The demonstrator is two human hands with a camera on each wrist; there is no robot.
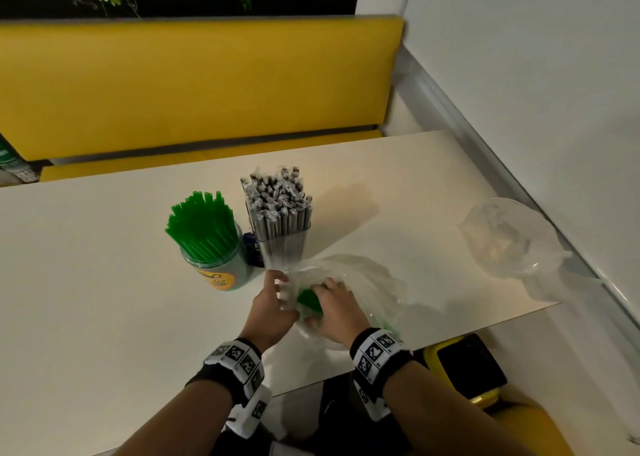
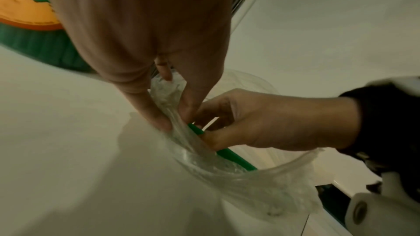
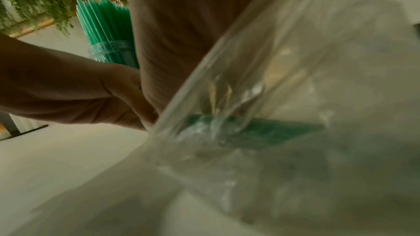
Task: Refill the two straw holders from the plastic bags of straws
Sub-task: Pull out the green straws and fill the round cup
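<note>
A: Head view, nearest first — what do the hands have?
B: The left hand (image 1: 272,312) pinches the mouth of the crumpled clear plastic bag (image 1: 360,282) lying on the pale bench (image 1: 104,300); the right hand (image 1: 334,308) is curled round the short bundle of green straws (image 1: 308,300) inside it.
A: And behind them?
B: The round green-labelled holder of green straws (image 1: 221,268), then just beside it the clear square holder of paper-wrapped straws (image 1: 282,230). A second clear plastic bag (image 1: 509,244) lies well apart at the bench's right edge.
A: Left wrist view?
B: Left fingers (image 2: 159,116) grasping the bag's rim, right fingers (image 2: 211,112) clenched on a green straw — close together.
A: Right wrist view?
B: Blurred; green straws showing through the plastic.
</note>
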